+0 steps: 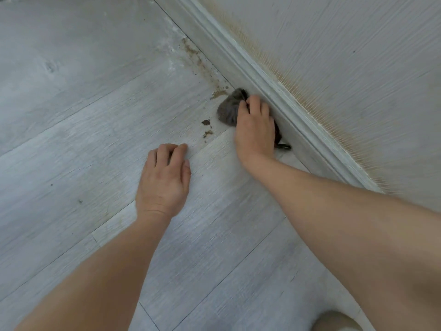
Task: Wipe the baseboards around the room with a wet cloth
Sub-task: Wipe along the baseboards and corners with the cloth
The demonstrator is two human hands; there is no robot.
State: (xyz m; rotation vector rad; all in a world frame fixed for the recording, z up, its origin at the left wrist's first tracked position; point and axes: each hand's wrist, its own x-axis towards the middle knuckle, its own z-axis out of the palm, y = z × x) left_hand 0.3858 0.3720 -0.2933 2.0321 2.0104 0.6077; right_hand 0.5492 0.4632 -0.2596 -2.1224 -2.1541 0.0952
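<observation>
A pale grey-white baseboard (pixel 241 56) runs diagonally from the top centre down to the right, under a ribbed wall. My right hand (pixel 255 130) grips a bunched dark grey cloth (pixel 229 108) and holds it against the foot of the baseboard where it meets the floor. A dark loop of the cloth pokes out below the hand. My left hand (pixel 164 180) rests on the floor to the left, fingers bent with their tips on the boards, holding nothing.
Brown dirt crumbs (pixel 206 123) lie on the grey laminate floor (pixel 83 115) just left of the cloth, and a dirt streak (pixel 193 53) runs along the baseboard further up. Yellowish staining edges the wall (pixel 346 68) above the baseboard.
</observation>
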